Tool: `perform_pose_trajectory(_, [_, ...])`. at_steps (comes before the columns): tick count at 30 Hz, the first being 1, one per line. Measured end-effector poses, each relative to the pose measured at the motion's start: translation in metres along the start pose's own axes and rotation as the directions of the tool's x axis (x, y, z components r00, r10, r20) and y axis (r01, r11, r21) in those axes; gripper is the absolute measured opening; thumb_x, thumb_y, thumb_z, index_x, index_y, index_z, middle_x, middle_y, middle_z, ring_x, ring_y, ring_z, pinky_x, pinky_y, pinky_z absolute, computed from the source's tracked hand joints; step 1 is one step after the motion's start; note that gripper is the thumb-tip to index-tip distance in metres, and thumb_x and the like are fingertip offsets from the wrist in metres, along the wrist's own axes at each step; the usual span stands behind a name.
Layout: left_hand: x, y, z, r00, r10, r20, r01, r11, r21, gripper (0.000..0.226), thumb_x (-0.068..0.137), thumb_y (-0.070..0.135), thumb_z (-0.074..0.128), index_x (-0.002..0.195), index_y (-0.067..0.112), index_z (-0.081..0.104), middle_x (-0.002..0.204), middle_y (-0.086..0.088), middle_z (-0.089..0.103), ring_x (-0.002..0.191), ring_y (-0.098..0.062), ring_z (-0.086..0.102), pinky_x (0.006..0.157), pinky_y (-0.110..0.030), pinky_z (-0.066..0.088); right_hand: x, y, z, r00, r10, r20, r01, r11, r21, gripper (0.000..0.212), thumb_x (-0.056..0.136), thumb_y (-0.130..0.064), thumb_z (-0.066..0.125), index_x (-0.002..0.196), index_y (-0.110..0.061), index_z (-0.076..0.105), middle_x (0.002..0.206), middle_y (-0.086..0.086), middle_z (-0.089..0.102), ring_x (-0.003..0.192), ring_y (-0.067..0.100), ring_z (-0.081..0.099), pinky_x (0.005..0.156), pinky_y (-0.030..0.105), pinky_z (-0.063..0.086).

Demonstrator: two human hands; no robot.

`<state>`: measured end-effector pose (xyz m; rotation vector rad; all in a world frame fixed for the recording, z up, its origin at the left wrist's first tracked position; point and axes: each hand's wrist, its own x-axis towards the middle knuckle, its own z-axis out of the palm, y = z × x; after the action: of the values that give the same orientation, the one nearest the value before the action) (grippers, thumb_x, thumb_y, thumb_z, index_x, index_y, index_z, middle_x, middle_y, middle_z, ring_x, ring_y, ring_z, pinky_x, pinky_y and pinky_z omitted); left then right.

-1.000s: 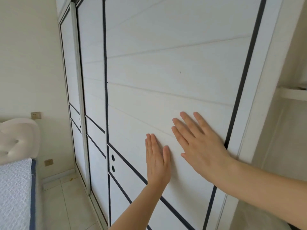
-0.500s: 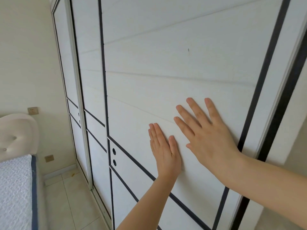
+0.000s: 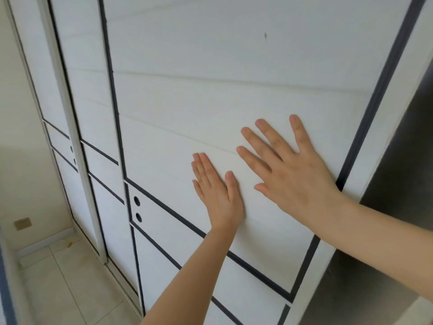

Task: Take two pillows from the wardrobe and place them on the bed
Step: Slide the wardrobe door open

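A white sliding wardrobe door with dark trim lines fills most of the view. My left hand lies flat on its panel, fingers together and pointing up. Just to the right, my right hand presses flat on the same panel with fingers spread, near the door's right edge. A dark gap shows at the right where the door has slid aside; its inside is blurred. No pillows are in view. Only a thin blue strip of the bed's edge shows at the far left.
More white wardrobe doors run off to the left, one with two small round holes. A pale tiled floor lies between wardrobe and bed. A wall socket sits low on the cream wall.
The door has slid left under both flat hands, and a dark opening has widened at its right edge. The view has shifted right, so the bed and headboard have left the frame.
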<state>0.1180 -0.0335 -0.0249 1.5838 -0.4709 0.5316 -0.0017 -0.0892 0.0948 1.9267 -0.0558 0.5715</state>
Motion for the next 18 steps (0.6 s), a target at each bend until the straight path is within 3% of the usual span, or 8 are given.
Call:
perform_pose_trajectory(8, [0.053, -0.045, -0.026, 0.996, 0.046, 0.081, -0.043, 0.999, -0.031, 0.07, 0.099, 0.048, 0.019, 0.156, 0.02, -0.011, 0.164, 0.008, -0.018, 0.148, -0.007, -0.021, 0.12, -0.052, -0.007, 0.059, -0.032, -0.003, 1.0, 0.026, 0.004, -0.026, 1.0, 0.003, 0.074, 0.094, -0.053, 0.031, 0.153, -0.016, 0.006, 0.16, 0.016, -0.006, 0.146, 0.037, -0.009, 0.112, 0.064, -0.008])
perform_pose_trajectory(18, [0.118, -0.088, -0.059, 0.996, 0.02, 0.088, -0.018, 1.0, -0.022, 0.071, 0.097, 0.046, 0.021, 0.156, 0.017, -0.006, 0.165, 0.005, -0.013, 0.149, -0.008, -0.017, 0.121, -0.047, -0.007, 0.137, -0.068, 0.001, 1.0, 0.012, -0.022, -0.013, 0.999, -0.041, 0.075, 0.094, -0.054, 0.025, 0.152, -0.014, 0.0, 0.159, 0.019, -0.009, 0.145, 0.039, -0.009, 0.11, 0.066, -0.009])
